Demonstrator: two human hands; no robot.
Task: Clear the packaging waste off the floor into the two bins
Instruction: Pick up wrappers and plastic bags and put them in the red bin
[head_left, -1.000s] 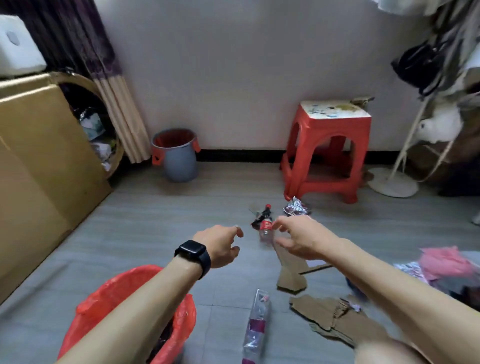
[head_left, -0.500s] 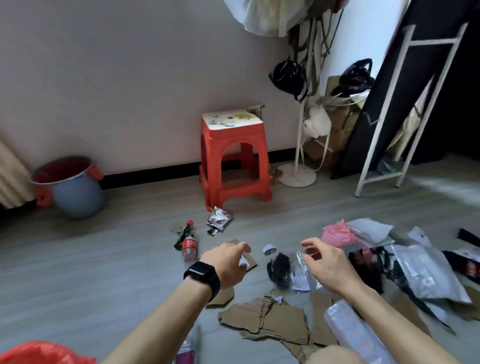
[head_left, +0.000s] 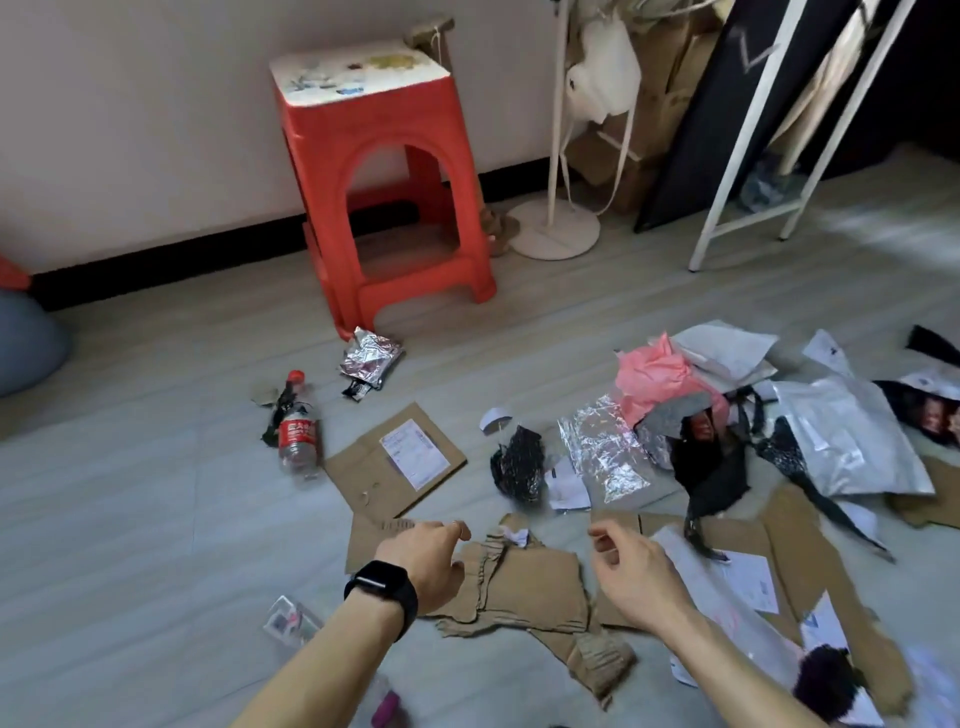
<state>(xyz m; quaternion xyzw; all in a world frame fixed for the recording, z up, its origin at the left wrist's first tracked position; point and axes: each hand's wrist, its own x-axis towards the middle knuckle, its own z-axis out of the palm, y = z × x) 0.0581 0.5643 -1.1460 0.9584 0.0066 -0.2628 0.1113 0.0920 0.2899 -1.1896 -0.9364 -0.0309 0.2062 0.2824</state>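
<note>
Two hands hover over torn cardboard (head_left: 519, 587) on the near floor: left hand (head_left: 423, 564) and right hand (head_left: 636, 577), fingers loosely curled, holding nothing. Beyond: labelled cardboard sheet (head_left: 384, 467), bottle (head_left: 297, 439) left, pink bag (head_left: 654, 376) right. Red stool (head_left: 374, 156) at far wall; grey bin (head_left: 26, 343) far left.

Matt brown cardboard (head_left: 524, 587), torn and rough-edged, on a dull grey plank floor (head_left: 130, 493). Crinkled shiny foil wrapper (head_left: 371, 358) and foil sheet (head_left: 602, 452); clear glossy plastic bottle (head_left: 297, 436). Smooth red plastic stool (head_left: 384, 156), soft pink paper (head_left: 654, 374).
</note>
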